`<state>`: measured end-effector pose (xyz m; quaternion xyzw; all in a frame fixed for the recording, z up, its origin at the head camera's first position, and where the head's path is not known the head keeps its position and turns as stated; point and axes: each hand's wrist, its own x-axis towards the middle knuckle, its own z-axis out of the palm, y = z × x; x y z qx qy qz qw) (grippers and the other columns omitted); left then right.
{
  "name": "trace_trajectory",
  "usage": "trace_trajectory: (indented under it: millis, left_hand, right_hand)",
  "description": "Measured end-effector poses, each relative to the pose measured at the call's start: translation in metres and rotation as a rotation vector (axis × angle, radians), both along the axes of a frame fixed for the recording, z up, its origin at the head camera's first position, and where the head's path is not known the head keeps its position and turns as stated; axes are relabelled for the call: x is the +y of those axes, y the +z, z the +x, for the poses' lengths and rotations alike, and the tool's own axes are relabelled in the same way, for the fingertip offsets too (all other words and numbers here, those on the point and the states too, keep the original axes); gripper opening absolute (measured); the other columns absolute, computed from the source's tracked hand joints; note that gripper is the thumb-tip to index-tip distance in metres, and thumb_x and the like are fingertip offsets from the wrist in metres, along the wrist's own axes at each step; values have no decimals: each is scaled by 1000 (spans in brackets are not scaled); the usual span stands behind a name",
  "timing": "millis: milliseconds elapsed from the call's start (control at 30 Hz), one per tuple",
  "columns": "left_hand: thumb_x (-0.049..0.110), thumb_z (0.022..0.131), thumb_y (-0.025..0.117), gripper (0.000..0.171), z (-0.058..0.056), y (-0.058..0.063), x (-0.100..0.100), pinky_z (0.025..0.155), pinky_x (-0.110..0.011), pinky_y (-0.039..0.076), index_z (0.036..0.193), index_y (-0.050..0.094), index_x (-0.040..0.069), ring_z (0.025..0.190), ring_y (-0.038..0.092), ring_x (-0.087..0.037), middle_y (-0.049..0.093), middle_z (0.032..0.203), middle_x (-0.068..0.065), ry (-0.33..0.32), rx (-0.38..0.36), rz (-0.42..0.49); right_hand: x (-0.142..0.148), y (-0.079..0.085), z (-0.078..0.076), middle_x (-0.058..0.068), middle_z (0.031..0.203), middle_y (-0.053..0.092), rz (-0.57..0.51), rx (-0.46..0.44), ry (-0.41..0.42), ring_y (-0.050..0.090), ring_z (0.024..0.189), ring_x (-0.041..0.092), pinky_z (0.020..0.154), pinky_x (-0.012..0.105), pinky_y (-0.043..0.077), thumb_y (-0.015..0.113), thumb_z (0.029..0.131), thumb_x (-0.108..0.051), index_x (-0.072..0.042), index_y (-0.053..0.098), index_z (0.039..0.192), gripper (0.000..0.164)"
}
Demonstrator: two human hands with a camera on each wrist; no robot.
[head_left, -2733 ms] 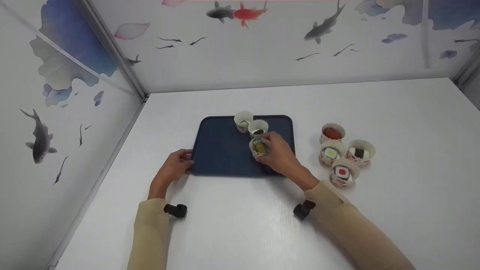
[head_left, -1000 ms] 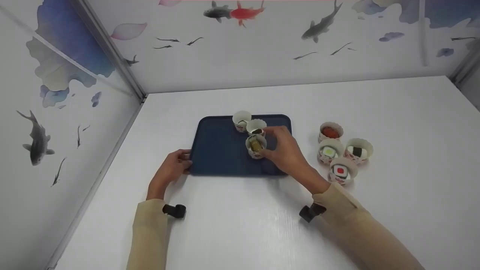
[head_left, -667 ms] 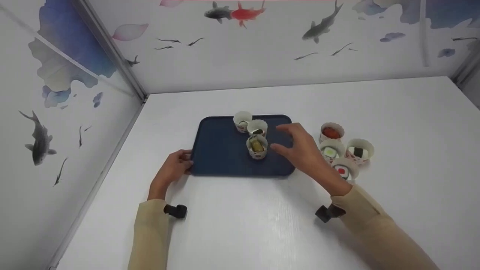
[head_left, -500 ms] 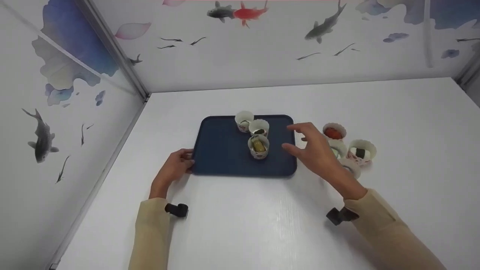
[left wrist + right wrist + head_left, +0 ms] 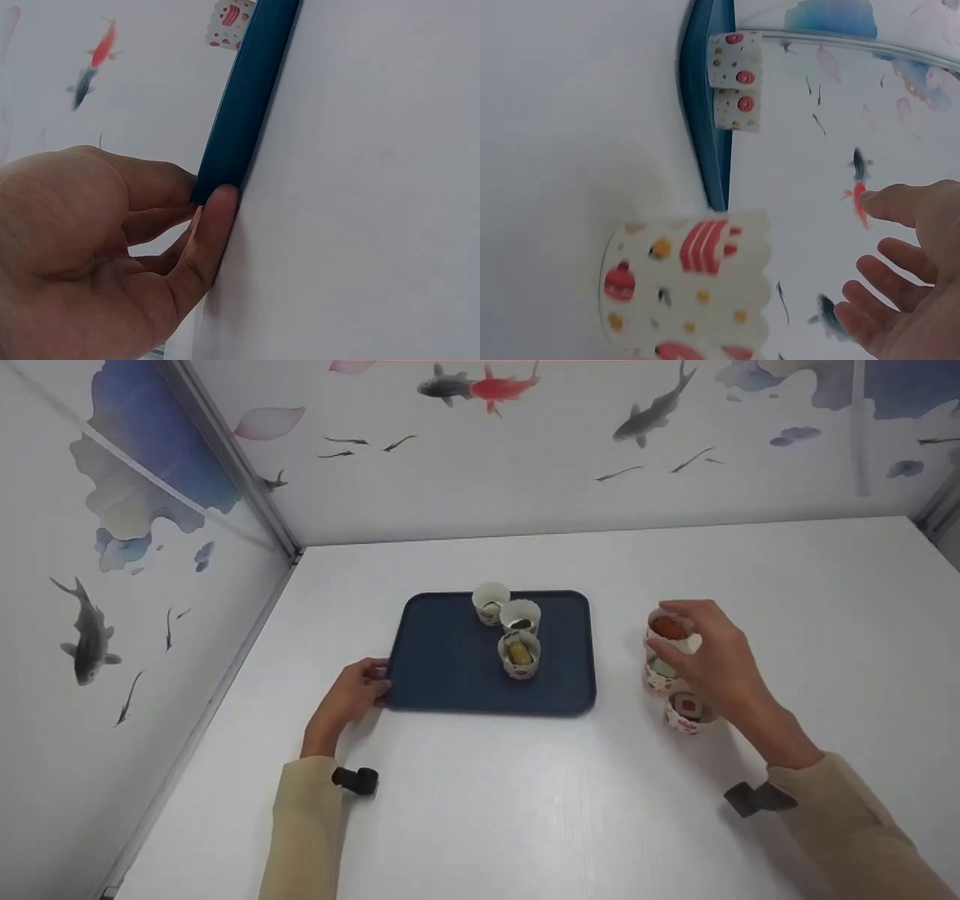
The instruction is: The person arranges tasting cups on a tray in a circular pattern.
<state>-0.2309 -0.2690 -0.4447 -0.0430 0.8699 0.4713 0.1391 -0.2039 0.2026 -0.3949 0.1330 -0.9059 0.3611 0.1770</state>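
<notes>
My left hand [image 5: 346,695] holds the near-left edge of a dark blue tray [image 5: 442,660]; in the left wrist view thumb and fingers [image 5: 217,217] lie on either side of its rim. On the tray stand three patterned paper cups; the front cup [image 5: 519,660] has a yellowish piece inside. My right hand [image 5: 716,664] hovers over the cups on the right, thumb and fingers apart, holding nothing. Below it are a cup with orange-red filling [image 5: 670,626], a partly covered cup [image 5: 658,681] and a cup with a red-centred sushi roll [image 5: 686,714]. Another cup there is hidden.
A white table [image 5: 480,802] carries everything. White walls with painted fish [image 5: 499,388] rise behind and at the left. In the right wrist view, a patterned paper cup [image 5: 686,285] stands close to the camera, with the tray edge [image 5: 701,112] beyond.
My right hand has let go of the cup with the yellowish piece on the tray and moved right, over the other cups. My left hand stays at the tray's edge.
</notes>
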Motion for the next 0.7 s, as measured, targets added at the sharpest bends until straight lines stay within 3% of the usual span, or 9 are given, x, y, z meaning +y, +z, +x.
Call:
trace_trajectory:
  millis: [33,67,133,200,267,400,567,700]
  left_hand:
    - [3,103,48,48,0,0,0,89,-32,59,150,40,-2,118,62,-32,52,138,-26,1,1,-3]
    - [3,103,48,48,0,1,1,90,-32,58,150,40,-1,118,62,-32,52,139,-26,2,2,-7]
    - [4,103,48,48,0,1,0,89,-31,58,150,40,-1,118,61,-31,52,139,-25,5,2,-15]
    - [4,103,48,48,0,1,0,89,-31,58,150,40,-1,117,62,-31,53,138,-25,9,1,-22]
    - [4,103,48,48,0,1,-1,88,-31,58,150,41,0,116,62,-30,53,138,-25,14,1,-27]
    - [4,102,49,48,0,1,0,85,-28,58,150,41,0,111,63,-26,55,136,-24,18,2,-36]
    - [4,103,49,47,0,2,0,84,-28,59,149,42,-1,110,64,-25,55,136,-25,15,5,-27]
    - [4,103,49,47,0,3,0,87,-30,59,149,42,-1,113,63,-29,55,136,-25,12,0,-22]
  right_hand:
    - [5,-1,0,21,130,58,7,1,-8,59,116,40,100,37,55,75,88,-4,-2,55,135,52]
    - [11,-1,-1,21,131,57,10,-5,-14,57,117,40,101,35,54,75,88,-4,-2,55,135,52]
    - [23,-3,-3,23,132,56,10,4,-14,55,119,42,101,16,48,76,87,-4,-1,55,135,53]
    - [34,-4,-4,22,131,57,18,28,-10,55,119,41,93,-3,34,78,85,-3,0,56,134,54]
    - [45,-4,-6,23,132,56,15,41,-4,55,119,42,88,-9,24,78,84,-2,0,56,134,55]
    - [65,-5,-7,22,137,54,-3,16,-8,52,123,43,89,-7,25,77,86,-6,-3,53,139,58]
    - [88,-12,-8,14,146,49,-50,-118,-48,46,133,29,92,-6,28,77,89,-19,-13,47,147,65]
    - [103,-21,-11,13,151,45,-54,-228,-34,42,137,29,91,-6,31,76,90,-30,-18,41,152,72]
